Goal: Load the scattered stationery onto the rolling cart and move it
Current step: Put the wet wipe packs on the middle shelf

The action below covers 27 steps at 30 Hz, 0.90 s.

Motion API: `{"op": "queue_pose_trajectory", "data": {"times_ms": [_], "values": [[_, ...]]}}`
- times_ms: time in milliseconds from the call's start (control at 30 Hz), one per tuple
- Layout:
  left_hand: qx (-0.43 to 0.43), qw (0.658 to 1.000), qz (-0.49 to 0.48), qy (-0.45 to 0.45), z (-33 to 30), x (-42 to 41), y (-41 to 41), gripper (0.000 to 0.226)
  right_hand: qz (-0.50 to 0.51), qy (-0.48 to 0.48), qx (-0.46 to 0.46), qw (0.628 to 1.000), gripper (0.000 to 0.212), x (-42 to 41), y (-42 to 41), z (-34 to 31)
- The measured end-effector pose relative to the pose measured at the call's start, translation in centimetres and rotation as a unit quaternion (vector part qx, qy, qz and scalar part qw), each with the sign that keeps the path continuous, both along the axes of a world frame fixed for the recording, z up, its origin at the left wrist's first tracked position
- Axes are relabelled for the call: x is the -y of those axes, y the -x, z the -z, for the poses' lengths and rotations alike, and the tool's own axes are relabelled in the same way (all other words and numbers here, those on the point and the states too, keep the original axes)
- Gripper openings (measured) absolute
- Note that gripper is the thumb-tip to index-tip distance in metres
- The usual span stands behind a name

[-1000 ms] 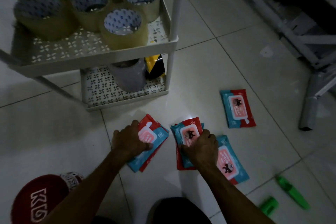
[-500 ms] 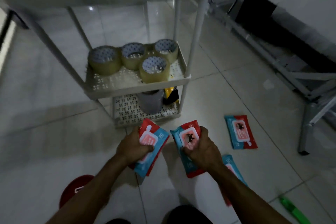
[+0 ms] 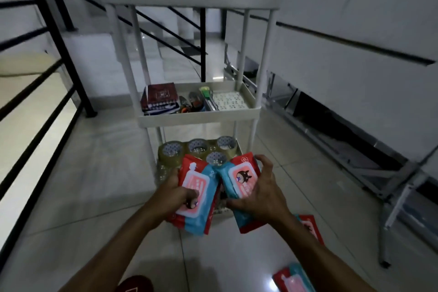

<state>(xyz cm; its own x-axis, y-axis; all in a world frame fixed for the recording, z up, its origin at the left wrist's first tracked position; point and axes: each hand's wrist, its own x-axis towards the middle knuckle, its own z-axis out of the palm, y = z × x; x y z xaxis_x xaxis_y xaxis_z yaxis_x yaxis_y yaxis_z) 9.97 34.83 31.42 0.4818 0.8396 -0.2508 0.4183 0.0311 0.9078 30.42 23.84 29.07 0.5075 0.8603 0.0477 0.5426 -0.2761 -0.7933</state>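
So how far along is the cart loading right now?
Done: tape rolls and notebooks sit on the cart. In hand: left hand and right hand each grip wipe packs. Left: packs on the floor, then moving the cart.

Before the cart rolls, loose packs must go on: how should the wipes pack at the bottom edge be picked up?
The wipes pack lies flat on the floor. Come from above and pinch its long edges; the flat, soft body offers nothing else.
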Motion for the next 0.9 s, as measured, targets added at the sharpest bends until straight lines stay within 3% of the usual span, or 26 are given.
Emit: {"op": "queue_pose_trajectory", "data": {"times_ms": [333, 500, 700, 900], "values": [[0.149, 0.986, -0.057, -0.054, -12.2, -0.9, -3.2, 0.019, 0.025, -0.053, -0.034, 0.998, 0.097, 0.3, -1.8, -6.6], [0.175, 0.978, -0.104, -0.052, -16.0, -4.4, -9.0, 0.011, 0.026, -0.041, -0.035, 0.998, 0.097, 0.9, -4.2, -7.1], [0.153, 0.979, -0.125, -0.050, -16.2, -8.7, -16.8, 0.024, 0.053, -0.020, -0.054, 0.997, 0.098, 1.2, -7.2, -6.2], [0.018, 0.984, -0.109, -0.141, -13.9, -12.2, -19.5, 0.053, 0.068, -0.024, -0.039, 0.997, 0.099, -0.6, -10.4, -6.8]]}}
